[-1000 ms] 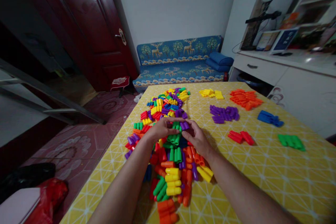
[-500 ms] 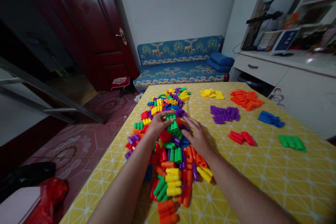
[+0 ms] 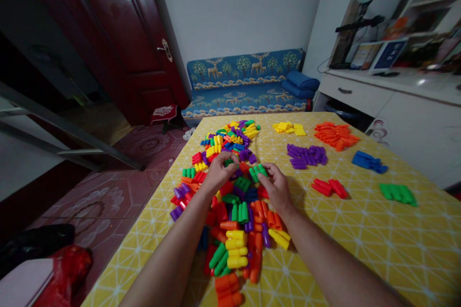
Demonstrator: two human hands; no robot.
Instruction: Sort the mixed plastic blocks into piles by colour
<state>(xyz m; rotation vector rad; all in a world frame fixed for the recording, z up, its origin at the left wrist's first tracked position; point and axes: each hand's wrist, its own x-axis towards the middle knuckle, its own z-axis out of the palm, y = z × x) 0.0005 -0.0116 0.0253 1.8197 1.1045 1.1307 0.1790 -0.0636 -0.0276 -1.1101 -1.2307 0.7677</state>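
Parting by a little, the two hands now work separate spots: half a second ago a green piece sat at the left hand while the right hand waited with its fingers spread; now the right hand has a green row of joined tubes between thumb and fingertips. For the work in hand, that puts one piece in the grip of the hand nearer the single-colour groups.

The left hand, at 9 o'clock from the right, has its thumb and fingertips drawn close over the mixed pile. A dark green bit shows under them, but it is too small and shaded to tell whether they grip it.

The green row stands out toward 10 o'clock from the right hand, over the pile's edge. Its long axis, taken across the tubes, runs roughly from 8 to 2 o'clock; each tube lies crosswise to that, pointing about 11 to 5.

On the tablecloth, seen from the right hand, the yellow group lies at 12, the purple group and orange group between 1 and 2, the blue group between 2 and 3, and the red group at 3, with the green group also at 3, farther out.
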